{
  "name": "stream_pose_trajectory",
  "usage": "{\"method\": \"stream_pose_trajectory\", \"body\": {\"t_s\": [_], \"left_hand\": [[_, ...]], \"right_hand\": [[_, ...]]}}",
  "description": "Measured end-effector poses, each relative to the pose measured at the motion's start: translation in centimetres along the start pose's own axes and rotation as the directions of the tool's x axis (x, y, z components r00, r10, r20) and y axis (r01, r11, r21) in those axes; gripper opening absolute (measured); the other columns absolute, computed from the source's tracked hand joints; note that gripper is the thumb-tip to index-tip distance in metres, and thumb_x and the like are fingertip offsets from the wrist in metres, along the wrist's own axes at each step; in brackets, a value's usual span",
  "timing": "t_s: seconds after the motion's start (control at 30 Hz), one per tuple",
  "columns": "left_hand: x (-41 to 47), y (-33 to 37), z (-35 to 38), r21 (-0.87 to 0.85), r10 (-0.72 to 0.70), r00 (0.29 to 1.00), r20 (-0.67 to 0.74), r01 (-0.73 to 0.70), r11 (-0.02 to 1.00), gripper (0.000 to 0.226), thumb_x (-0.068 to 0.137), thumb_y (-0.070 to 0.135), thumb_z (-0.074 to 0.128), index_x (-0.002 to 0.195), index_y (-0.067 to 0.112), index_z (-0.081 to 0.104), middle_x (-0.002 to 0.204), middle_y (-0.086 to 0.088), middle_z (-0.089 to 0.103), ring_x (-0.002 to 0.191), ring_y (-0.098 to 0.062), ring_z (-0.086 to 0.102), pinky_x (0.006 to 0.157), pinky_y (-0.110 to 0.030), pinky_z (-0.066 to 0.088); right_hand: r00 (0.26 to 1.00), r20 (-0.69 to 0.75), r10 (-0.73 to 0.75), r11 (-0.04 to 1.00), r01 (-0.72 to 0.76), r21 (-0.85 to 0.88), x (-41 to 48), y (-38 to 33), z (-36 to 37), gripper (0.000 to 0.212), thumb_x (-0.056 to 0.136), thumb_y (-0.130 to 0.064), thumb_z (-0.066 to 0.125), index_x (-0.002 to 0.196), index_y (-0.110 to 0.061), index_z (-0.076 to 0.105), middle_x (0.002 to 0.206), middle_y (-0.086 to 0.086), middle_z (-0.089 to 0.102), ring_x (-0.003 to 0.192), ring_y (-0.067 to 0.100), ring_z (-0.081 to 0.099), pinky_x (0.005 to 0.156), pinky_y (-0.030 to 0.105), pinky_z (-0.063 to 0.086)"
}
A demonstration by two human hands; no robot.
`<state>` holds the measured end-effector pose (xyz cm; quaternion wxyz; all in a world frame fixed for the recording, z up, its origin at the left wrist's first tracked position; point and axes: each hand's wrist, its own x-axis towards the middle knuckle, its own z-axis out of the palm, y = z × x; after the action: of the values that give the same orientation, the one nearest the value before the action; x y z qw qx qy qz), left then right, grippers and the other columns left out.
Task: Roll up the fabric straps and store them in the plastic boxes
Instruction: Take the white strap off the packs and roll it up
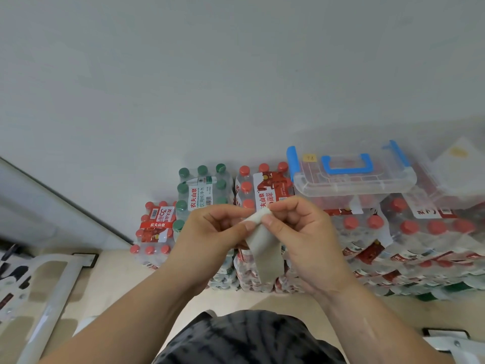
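Both hands are raised close together in front of the body, each pinching the same white fabric strap (262, 237). Left hand (210, 232) grips the rolled upper end with thumb and forefinger; right hand (301, 232) pinches that roll from the opposite side, thumb tip against it. Fingertips of the two hands nearly meet across the roll. Rolled portion sits between the thumbs, at the top of the strap; the loose tail hangs down between the wrists.

Clear plastic box (354, 177) with blue handle and blue latches stands beyond and to the right of the hands, lid closed, resting on shrink-wrapped packs of red-capped water bottles (367, 232). A second clear box (456, 174) lies at the far right, partly out of view. A green-capped bottle pack (204, 190) stands behind the left hand. All packs sit against a white wall (210, 74).
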<state>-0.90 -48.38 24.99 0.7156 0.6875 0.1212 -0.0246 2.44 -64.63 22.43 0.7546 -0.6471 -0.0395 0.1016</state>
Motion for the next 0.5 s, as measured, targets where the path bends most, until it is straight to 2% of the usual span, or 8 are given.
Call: {"method": "stream_pose_trajectory", "body": {"t_s": [0.1, 0.17, 0.23, 0.3, 0.37, 0.43, 0.5], "left_hand": [[-0.09, -0.04, 0.15, 0.066, 0.049, 0.999, -0.015, -0.048, 0.997, 0.013, 0.084, 0.002, 0.074, 0.092, 0.01, 0.08, 0.087, -0.016, 0.077, 0.079, -0.026, 0.072, 0.07, -0.031, 0.059], [-0.27, -0.08, 0.32, 0.084, 0.071, 0.997, -0.032, -0.068, 0.994, 0.014, 0.083, -0.001, 0.075, 0.091, 0.009, 0.08, 0.086, -0.012, 0.078, 0.079, -0.024, 0.073, 0.071, -0.028, 0.058], [-0.41, -0.22, 0.43, 0.118, 0.091, 0.995, -0.05, -0.085, 0.989, 0.016, 0.081, -0.001, 0.077, 0.09, 0.012, 0.081, 0.084, -0.008, 0.078, 0.077, -0.021, 0.072, 0.07, -0.026, 0.057], [-0.52, -0.32, 0.45, 0.117, 0.103, 0.993, -0.06, -0.096, 0.989, 0.017, 0.078, 0.001, 0.079, 0.088, 0.014, 0.081, 0.083, -0.009, 0.077, 0.075, -0.019, 0.069, 0.068, -0.024, 0.057], [-0.6, -0.32, 0.33, 0.064, 0.095, 0.993, -0.065, -0.09, 0.994, 0.016, 0.074, 0.01, 0.08, 0.09, 0.013, 0.08, 0.085, -0.017, 0.075, 0.075, -0.02, 0.068, 0.068, -0.024, 0.056], [-0.6, -0.32, 0.13, 0.017, 0.076, 0.996, -0.046, -0.075, 0.997, 0.023, 0.073, 0.017, 0.079, 0.095, 0.012, 0.08, 0.09, -0.027, 0.071, 0.078, -0.024, 0.066, 0.07, -0.028, 0.057], [-0.55, -0.4, -0.16, -0.027, 0.069, 0.998, -0.005, -0.069, 0.997, 0.025, 0.076, 0.012, 0.082, 0.1, 0.012, 0.079, 0.09, -0.026, 0.07, 0.081, -0.027, 0.065, 0.072, -0.031, 0.056]], "right_hand": [[1.0, 0.0, 0.031, 0.999, -0.031, 0.019, -0.26, -0.22, -0.08, 0.013, 0.083, -0.017, 0.076, 0.094, -0.023, 0.071, 0.084, 0.008, 0.078, 0.081, 0.017, 0.074, 0.075, 0.03, 0.058], [0.999, -0.006, 0.044, 0.999, -0.044, 0.02, -0.36, -0.31, -0.02, 0.025, 0.075, -0.029, 0.077, 0.097, -0.018, 0.073, 0.084, 0.009, 0.078, 0.084, 0.021, 0.076, 0.08, 0.036, 0.061], [0.999, -0.017, 0.045, 0.999, -0.045, -0.001, -0.33, -0.35, 0.11, 0.03, 0.073, -0.031, 0.078, 0.096, -0.014, 0.074, 0.087, 0.008, 0.079, 0.087, 0.022, 0.076, 0.086, 0.041, 0.061], [0.999, -0.024, 0.04, 0.999, -0.041, -0.019, -0.3, -0.35, 0.19, 0.027, 0.074, -0.029, 0.078, 0.096, -0.014, 0.075, 0.089, 0.006, 0.079, 0.09, 0.021, 0.076, 0.089, 0.042, 0.06], [0.999, -0.025, 0.025, 1.0, -0.025, -0.016, -0.32, -0.31, 0.13, 0.015, 0.081, -0.02, 0.078, 0.095, -0.017, 0.075, 0.09, 0.004, 0.08, 0.09, 0.02, 0.076, 0.087, 0.04, 0.061], [1.0, -0.024, 0.009, 1.0, -0.009, 0.002, -0.36, -0.31, -0.01, 0.014, 0.086, -0.009, 0.075, 0.095, -0.019, 0.074, 0.09, 0.003, 0.08, 0.088, 0.018, 0.076, 0.082, 0.033, 0.061], [1.0, -0.028, 0.006, 0.999, -0.005, 0.036, -0.38, -0.38, -0.11, 0.016, 0.087, -0.005, 0.073, 0.094, -0.019, 0.074, 0.09, 0.003, 0.079, 0.087, 0.016, 0.075, 0.079, 0.027, 0.06]]}}
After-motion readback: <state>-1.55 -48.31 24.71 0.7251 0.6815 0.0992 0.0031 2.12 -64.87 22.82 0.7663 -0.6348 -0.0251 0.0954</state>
